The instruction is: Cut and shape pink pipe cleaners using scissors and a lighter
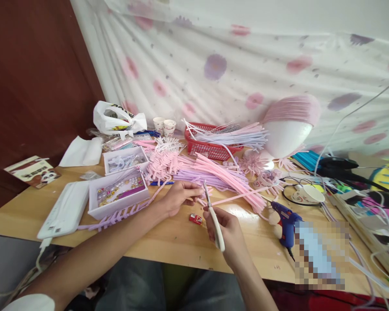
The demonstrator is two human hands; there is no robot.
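My left hand (183,196) is closed in a pinch over the middle of the table. A single pink pipe cleaner (240,196) runs from beside its fingertips to the right, across a pink bundle; the pinched end is partly hidden. In my right hand (228,229) is a pair of scissors (216,229) with white handles, its blades pointing up beside the left fingertips. Behind both hands lie pink pipe cleaners (220,172) and purple pipe cleaners (189,175). A small red packet (195,218) rests on the table between my hands.
White boxes of beads (118,207) and a white power bank (65,207) stand left. Behind are a red basket (207,149) of pipe cleaners and a white foam head (287,136). A blue glue gun (287,222), paper cup (307,195) and cables lie right.
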